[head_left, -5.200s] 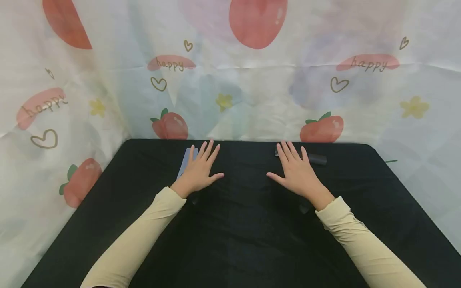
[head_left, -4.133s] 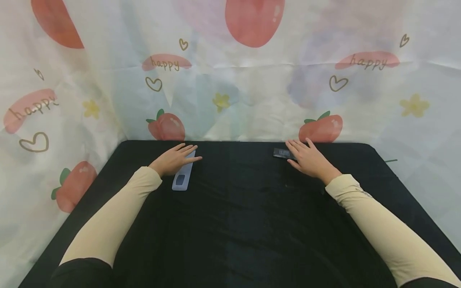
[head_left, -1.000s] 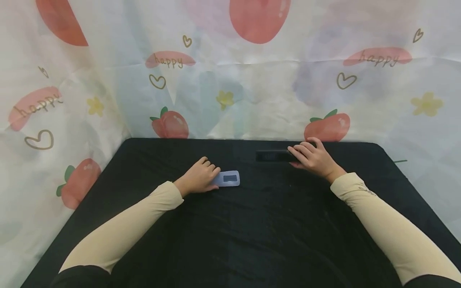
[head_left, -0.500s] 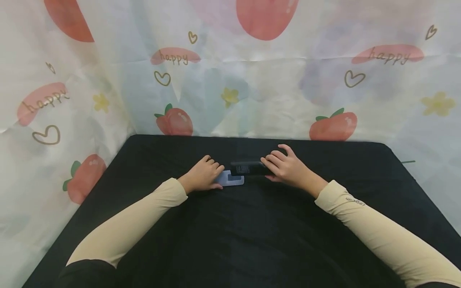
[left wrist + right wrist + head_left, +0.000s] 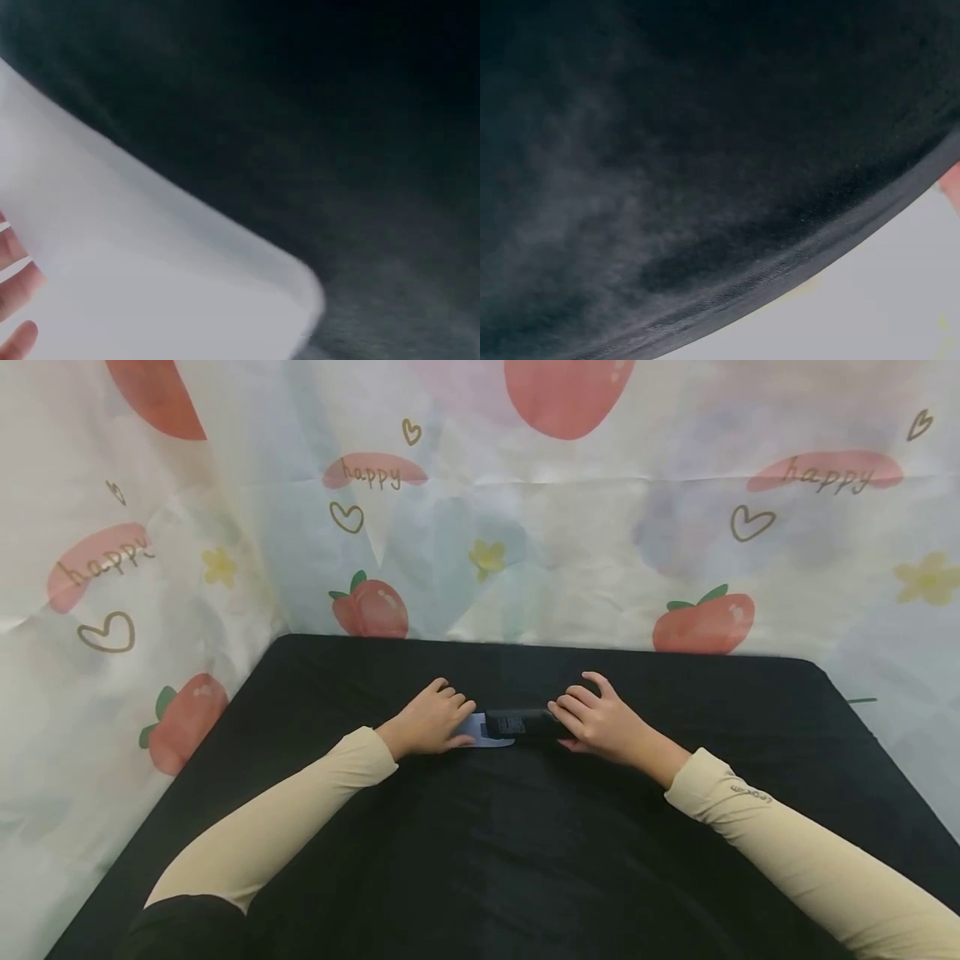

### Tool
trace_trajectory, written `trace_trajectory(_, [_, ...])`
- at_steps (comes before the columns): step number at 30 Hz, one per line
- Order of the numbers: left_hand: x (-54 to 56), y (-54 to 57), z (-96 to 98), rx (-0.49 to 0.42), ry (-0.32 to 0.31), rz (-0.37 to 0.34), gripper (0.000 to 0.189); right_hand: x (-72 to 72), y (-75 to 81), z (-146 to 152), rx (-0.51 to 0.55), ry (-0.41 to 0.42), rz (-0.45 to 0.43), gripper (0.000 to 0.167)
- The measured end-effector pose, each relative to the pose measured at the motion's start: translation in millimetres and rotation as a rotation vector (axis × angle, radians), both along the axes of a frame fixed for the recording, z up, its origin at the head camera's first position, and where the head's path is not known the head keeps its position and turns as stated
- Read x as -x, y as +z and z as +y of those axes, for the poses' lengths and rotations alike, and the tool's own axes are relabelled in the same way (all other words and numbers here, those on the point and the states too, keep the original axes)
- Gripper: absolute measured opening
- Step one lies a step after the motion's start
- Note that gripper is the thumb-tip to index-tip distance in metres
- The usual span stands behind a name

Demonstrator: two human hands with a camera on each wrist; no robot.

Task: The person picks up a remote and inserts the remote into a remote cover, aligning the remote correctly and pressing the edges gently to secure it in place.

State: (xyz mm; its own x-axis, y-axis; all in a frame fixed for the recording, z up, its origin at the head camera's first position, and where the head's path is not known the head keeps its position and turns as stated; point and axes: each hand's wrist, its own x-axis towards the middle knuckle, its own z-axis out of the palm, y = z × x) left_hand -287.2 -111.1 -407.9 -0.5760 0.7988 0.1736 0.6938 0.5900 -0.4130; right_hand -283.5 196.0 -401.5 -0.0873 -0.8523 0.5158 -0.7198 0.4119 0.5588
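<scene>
In the head view, my left hand [image 5: 427,723] grips the left end of a pale blue oblong case [image 5: 472,727], fingers over its top and thumb along the near side. From the right, my right hand [image 5: 598,723] holds a black oblong block [image 5: 521,723] with a printed label, its index finger raised. The block's left end overlaps the case and covers most of its dark rectangular window. Close up in the left wrist view, the case [image 5: 172,270] shows a rounded corner beside fingertips [image 5: 21,289]. A fingertip [image 5: 952,184] shows at the right edge of the right wrist view.
A black cloth [image 5: 510,852] covers the table under both hands. Close behind its far edge hangs a pale curtain [image 5: 570,543] printed with peaches, hearts and "happy"; it continues along the left side.
The right hand brought the black block leftward and nearer until it overlapped the case; since half a second ago it has lowered slightly. Earlier, both hands were open, then took hold of these things.
</scene>
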Motion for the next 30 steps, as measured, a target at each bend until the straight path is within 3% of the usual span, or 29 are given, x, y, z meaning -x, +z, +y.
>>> trace_trajectory(4, [1.0,2.4,6.9,-0.019,0.019,-0.001,0.039,-3.5,0.0,1,-0.021,-0.003,-0.018,0.063])
trace_trajectory(12, [-1.3,6.6,20.8,-0.021,0.020,-0.070,0.027,-7.7,-0.7,0,-0.022,-0.009,-0.019,0.064])
trace_trajectory(20, [0.9,8.1,27.7,-0.002,0.086,-0.099,0.025,-9.1,4.1,0,-0.019,0.002,0.004,0.064])
trace_trajectory(26, [3.1,6.6,31.7,-0.013,0.111,-0.077,0.026,-8.2,5.1,-1,-0.059,0.016,0.015,0.064])
trace_trajectory(30, [2.6,6.0,33.2,-0.021,0.152,-0.127,0.027,-8.7,5.2,-3,-0.087,0.027,-0.001,0.063])
